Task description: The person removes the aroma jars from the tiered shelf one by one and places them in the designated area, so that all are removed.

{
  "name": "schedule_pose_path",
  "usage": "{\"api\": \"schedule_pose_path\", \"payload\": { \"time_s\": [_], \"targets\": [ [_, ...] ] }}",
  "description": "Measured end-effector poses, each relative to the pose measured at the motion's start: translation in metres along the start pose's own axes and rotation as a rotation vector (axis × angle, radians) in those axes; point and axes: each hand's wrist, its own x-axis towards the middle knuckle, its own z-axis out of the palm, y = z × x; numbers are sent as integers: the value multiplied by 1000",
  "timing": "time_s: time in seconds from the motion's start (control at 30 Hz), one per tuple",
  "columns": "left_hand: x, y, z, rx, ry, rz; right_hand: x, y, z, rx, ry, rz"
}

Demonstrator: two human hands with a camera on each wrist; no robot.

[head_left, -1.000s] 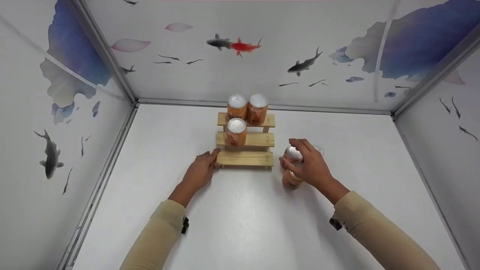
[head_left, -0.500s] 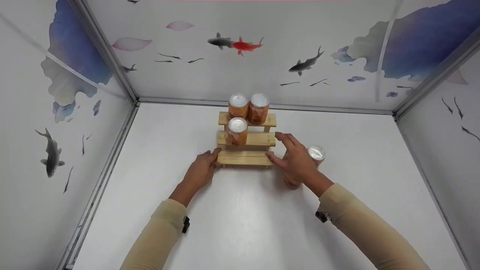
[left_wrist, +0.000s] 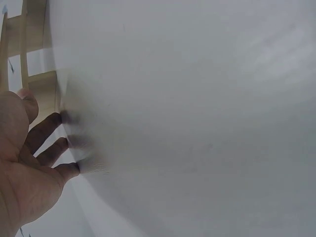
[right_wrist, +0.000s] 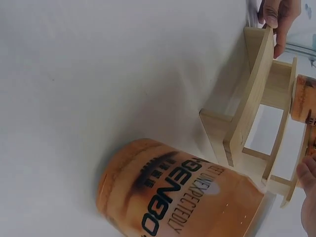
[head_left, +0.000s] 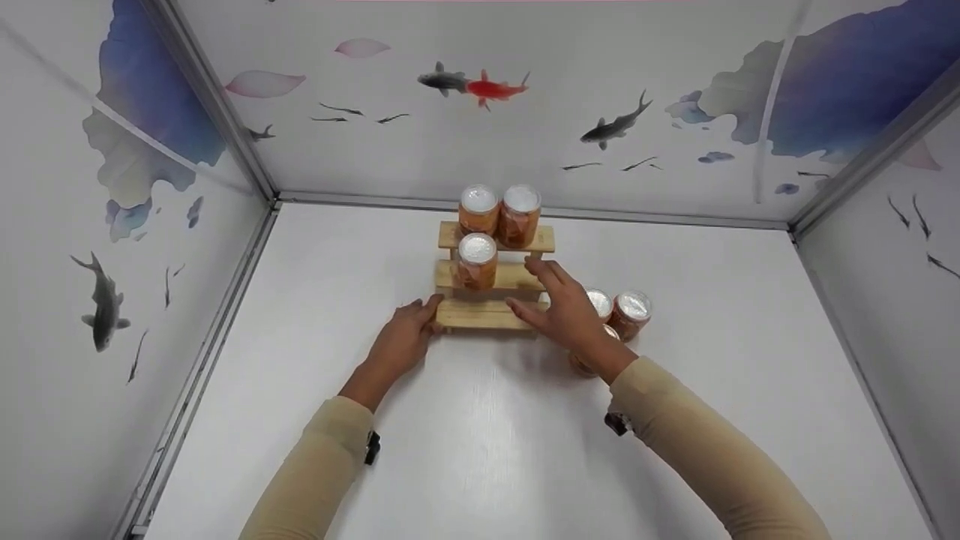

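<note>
My left hand (head_left: 401, 341) grips the left end of the lowest step of a three-step wooden display rack (head_left: 480, 315); its thumb (left_wrist: 30, 103) lies on the wood. My right hand (head_left: 568, 313), fingers apart and with nothing seen in it, reaches over the rack's right side near the middle step. An orange can (head_left: 478, 262) with a silver lid stands on that step, left of the hand. On the top step two like cans (head_left: 478, 211) stand side by side. Three more cans stand right of the rack, one of them (right_wrist: 182, 197) large in the right wrist view and partly hidden by my right arm in the head view.
The white tabletop (head_left: 465, 450) is enclosed by a back wall (head_left: 510, 150) and side walls printed with fish and leaves. Metal trim (head_left: 675, 220) runs along the table's back edge. The farthest-right can (head_left: 632, 319) stands beside my right wrist.
My right hand has moved left from the loose cans to the right side of the rack, uncovering some of them. My left hand stays at the rack's end.
</note>
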Motion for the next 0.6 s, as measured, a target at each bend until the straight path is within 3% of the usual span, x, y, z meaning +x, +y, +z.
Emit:
{"api": "schedule_pose_path", "payload": {
  "time_s": [0.27,0.6],
  "targets": [
    [0,1,-1,5,12,-1,15,-6,13,0,29,-18],
    [0,-1,2,20,19,4,27,-16,21,42,-33,75]
  ]
}}
